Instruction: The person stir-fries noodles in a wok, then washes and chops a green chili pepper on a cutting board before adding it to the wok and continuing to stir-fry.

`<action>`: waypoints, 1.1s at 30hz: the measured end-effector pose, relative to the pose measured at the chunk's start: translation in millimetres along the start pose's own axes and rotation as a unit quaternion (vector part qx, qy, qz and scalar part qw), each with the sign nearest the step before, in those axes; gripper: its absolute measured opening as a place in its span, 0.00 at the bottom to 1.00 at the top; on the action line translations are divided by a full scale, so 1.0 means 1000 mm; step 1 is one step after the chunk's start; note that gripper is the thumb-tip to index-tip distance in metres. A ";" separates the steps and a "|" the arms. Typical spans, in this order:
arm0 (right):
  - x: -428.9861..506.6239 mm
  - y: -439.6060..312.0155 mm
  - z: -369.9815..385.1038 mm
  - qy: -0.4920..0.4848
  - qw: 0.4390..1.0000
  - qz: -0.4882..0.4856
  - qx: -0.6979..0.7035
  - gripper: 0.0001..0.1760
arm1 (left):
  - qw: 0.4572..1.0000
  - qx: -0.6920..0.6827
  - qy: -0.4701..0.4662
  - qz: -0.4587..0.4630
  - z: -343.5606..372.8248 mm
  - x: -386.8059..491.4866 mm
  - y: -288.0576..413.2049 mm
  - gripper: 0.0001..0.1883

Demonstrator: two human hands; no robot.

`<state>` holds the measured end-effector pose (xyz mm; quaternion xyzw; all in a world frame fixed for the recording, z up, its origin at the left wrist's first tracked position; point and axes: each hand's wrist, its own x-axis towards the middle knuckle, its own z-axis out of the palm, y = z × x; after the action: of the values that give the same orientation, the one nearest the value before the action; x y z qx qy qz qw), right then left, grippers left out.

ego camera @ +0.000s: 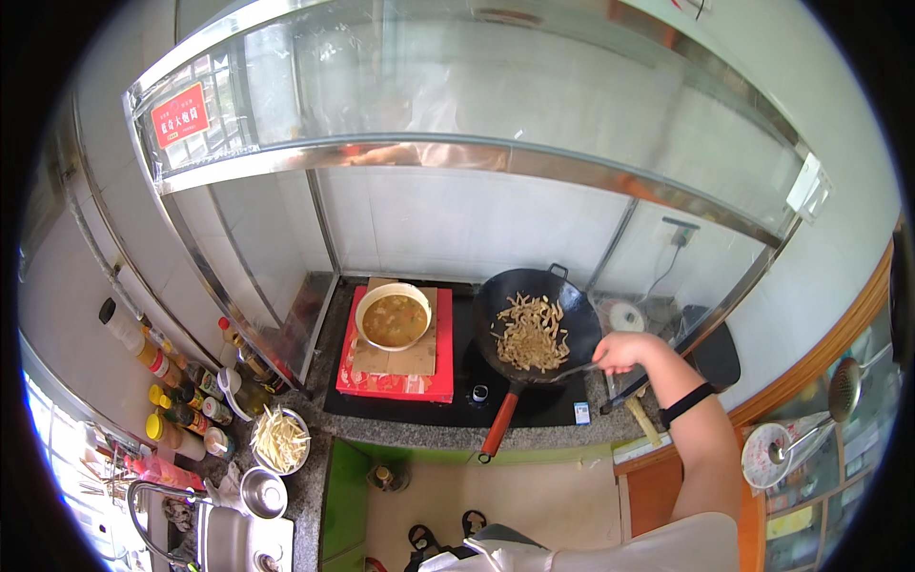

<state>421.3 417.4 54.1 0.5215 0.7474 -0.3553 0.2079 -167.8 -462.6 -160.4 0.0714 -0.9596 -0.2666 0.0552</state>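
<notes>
My right hand [620, 353] is closed around the end of a thin metal utensil [574, 372], held over the right rim of a black wok [488, 348]. Its working end is hard to make out against the food. Sliced strips of cooked meat [530, 336] lie in the middle of the wok. The wok's reddish wooden handle [502, 422] points towards me, past the front edge of the black cooktop [525, 407]. My left hand is out of view. Left of the wok, a pot of brownish soup [394, 319] stands on cardboard [414, 363] over a red box [443, 336].
A glass-and-metal screen [457, 146] surrounds the cooktop. On the left counter are several seasoning bottles [179, 415], a bowl of pale shredded vegetable [280, 440], a metal bowl [264, 493] and a sink [221, 540]. A bowl with a ladle [779, 450] stands at right.
</notes>
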 end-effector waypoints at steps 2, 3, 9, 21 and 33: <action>0.023 -0.016 0.009 -0.015 0.998 -0.021 0.064 0.10 | 1.000 -0.007 -0.002 -0.002 0.006 0.003 0.001 0.18; 0.042 -0.025 0.018 0.006 0.992 -0.017 0.127 0.06 | 1.000 -0.009 0.000 -0.001 0.008 0.004 0.000 0.18; 0.072 -0.034 0.042 0.154 0.937 -0.009 0.315 0.08 | 1.000 -0.019 0.001 0.006 0.019 0.014 0.002 0.17; 0.043 -0.036 0.049 0.243 0.944 0.035 -0.220 0.16 | 1.000 -0.031 -0.002 0.003 0.043 0.013 0.003 0.16; -0.029 -0.008 0.013 0.222 0.916 0.036 -0.334 0.13 | 0.999 -0.037 0.000 0.005 0.046 0.013 0.000 0.15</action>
<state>423.8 387.5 68.0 0.5139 0.8301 0.0472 0.2113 -186.9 -441.5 -198.4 0.0646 -0.9494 -0.3016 0.0591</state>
